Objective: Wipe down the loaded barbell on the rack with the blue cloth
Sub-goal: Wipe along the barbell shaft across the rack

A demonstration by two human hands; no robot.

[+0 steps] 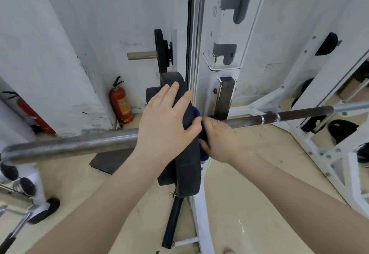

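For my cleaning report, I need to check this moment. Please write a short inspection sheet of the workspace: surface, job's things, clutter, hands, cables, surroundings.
Surface: beige floor, with dark specks and scuff marks.
Job's things: barbell lies across the white rack; black weight plate is loaded on it; blue cloth is bunched between the plate and the rack post.
Clutter: dark mat on the floor under the bar; black tube leaning at the rack foot.
Hands: left hand rests on the plate rim, thumb curled round its edge; right hand presses the cloth against the plate's inner side.
Cables: nothing seen.
Surroundings: red fire extinguisher by the white wall; spare plates on pegs.
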